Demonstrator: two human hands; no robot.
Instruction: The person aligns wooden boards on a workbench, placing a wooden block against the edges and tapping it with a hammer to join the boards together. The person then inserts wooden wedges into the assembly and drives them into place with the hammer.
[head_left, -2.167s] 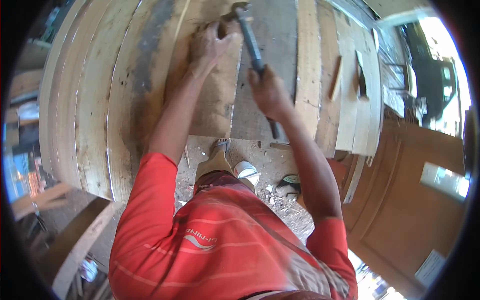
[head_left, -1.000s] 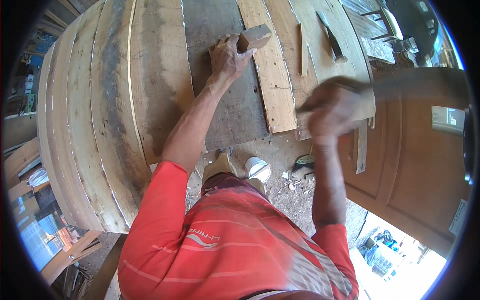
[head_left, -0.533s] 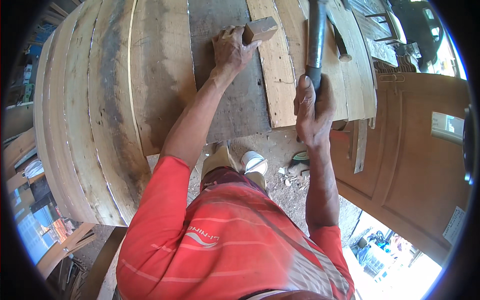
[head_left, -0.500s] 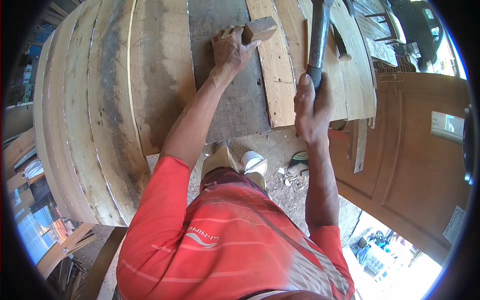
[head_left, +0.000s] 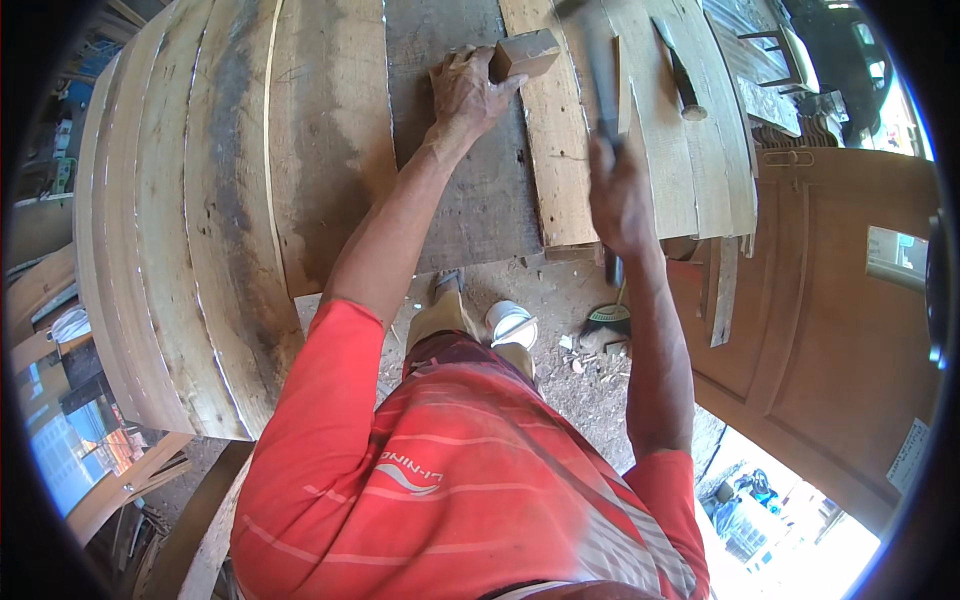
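My left hand (head_left: 468,92) is closed around one end of a small wooden block (head_left: 526,56), which sits where a dark grey board (head_left: 460,215) meets a lighter one. To the right, my right hand (head_left: 624,196) grips a hammer (head_left: 604,85) by its dark handle. The hammer's shaft slants up and left over the boards, blurred by motion. Its head is smeared near the top edge, above the block and apart from it. Under the hammer lies a thin wood strip (head_left: 624,90). A chisel-like tool (head_left: 682,80) with a round end rests farther right.
Side-by-side planks (head_left: 230,200) form a wide surface, with narrow gaps between them. A brown panelled door (head_left: 780,270) stands on the right. On the littered ground below are a white bucket (head_left: 511,322) and a green-edged broom head (head_left: 608,319).
The hammer has swung from nearly upright to leaning left, and my right hand has tilted with it. My left hand keeps its hold on the block in nearly the same place.
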